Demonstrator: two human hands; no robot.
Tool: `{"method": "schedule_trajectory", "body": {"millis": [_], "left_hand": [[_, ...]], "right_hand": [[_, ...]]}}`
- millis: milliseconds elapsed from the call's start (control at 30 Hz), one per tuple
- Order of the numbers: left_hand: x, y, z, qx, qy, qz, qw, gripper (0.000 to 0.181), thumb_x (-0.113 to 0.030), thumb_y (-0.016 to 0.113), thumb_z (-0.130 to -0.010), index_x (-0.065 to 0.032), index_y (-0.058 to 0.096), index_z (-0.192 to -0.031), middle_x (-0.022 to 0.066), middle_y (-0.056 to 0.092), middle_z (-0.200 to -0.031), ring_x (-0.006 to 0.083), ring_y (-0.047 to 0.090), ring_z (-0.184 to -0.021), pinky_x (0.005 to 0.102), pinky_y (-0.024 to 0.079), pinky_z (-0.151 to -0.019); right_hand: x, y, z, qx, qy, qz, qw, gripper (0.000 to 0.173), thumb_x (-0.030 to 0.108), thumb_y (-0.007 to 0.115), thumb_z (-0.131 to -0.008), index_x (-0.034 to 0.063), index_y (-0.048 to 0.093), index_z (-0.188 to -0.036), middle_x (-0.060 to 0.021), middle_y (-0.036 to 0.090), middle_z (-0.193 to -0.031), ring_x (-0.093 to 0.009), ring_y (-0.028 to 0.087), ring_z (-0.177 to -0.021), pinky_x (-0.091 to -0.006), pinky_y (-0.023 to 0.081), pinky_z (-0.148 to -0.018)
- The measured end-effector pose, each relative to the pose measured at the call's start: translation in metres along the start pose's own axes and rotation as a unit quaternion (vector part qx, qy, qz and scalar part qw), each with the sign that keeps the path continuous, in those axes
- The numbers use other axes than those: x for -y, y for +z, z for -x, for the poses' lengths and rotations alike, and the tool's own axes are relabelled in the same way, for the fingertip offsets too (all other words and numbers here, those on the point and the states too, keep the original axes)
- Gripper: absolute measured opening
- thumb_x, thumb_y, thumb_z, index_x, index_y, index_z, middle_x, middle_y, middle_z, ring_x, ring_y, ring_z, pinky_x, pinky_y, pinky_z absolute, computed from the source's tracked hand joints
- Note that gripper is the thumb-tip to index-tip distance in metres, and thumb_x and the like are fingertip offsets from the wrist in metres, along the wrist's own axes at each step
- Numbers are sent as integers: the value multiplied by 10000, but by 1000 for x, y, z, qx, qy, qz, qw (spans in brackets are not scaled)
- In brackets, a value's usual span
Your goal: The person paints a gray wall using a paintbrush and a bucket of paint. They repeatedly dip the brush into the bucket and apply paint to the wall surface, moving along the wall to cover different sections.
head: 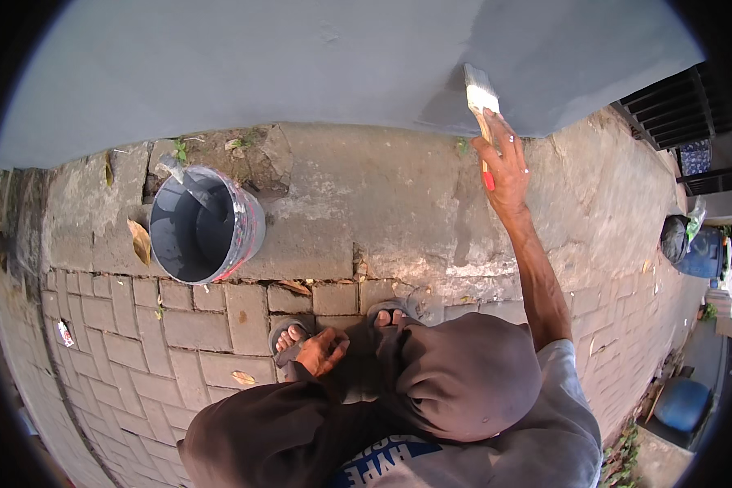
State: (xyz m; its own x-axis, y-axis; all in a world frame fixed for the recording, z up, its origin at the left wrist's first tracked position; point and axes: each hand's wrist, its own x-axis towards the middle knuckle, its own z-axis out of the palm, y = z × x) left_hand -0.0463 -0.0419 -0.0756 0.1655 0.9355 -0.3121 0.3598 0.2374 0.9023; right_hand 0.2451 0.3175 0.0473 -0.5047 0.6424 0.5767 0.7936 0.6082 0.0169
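My right hand (505, 165) holds a flat paintbrush (481, 94) by its wooden handle, with a red tip at the handle's end. The bristles rest against the low part of a grey wall (341, 67), beside a darker, wet-looking patch. My left hand (323, 352) hangs between my knees, close to one sandalled foot, its fingers curled; whether anything is in it cannot be seen. To the left, a paint-splashed bucket (253, 222) stands tilted in view, dark grey inside. A grey-coated stick or paddle (189, 180) leans over its rim.
A concrete ledge (317, 226) runs along the wall's foot, with brick-like pavers (198, 330) below it. Dry leaves (139, 242) lie by the bucket. At the far right are a black metal grille (677, 104), a dark plastic bag (674, 238) and blue containers (682, 404).
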Motion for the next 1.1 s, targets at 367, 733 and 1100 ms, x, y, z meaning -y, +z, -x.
{"method": "schedule_trajectory", "body": {"millis": [367, 733, 1100], "left_hand": [[-3, 3, -3, 15, -53, 35, 998, 204, -172, 659, -924, -21, 613, -1053, 105, 671, -934, 180, 627, -830, 316, 490, -738], [12, 8, -2, 15, -10, 11, 1000, 219, -154, 659, -911, -46, 606, -1093, 126, 660, -933, 255, 656, -792, 338, 512, -708], [31, 11, 3, 30, -38, 48, 998, 216, -159, 656, -917, -41, 606, -1092, 116, 663, -940, 219, 649, -814, 337, 512, -718]], "right_hand": [[4, 70, 56, 175, 39, -114, 977, 262, 55, 687, -825, 178, 662, -1055, 2, 452, -1454, -288, 513, -1259, -393, 572, -924], [-40, 38, 91, -95, 236, -238, 937, 186, 66, 620, -920, 72, 660, -1101, -123, 629, -1222, -291, 645, -1080, -358, 560, -855], [19, 98, 71, -377, 528, -582, 491, 301, 146, 659, -932, 24, 542, -1181, -132, 630, -1124, -254, 658, -1038, -400, 553, -899]]}}
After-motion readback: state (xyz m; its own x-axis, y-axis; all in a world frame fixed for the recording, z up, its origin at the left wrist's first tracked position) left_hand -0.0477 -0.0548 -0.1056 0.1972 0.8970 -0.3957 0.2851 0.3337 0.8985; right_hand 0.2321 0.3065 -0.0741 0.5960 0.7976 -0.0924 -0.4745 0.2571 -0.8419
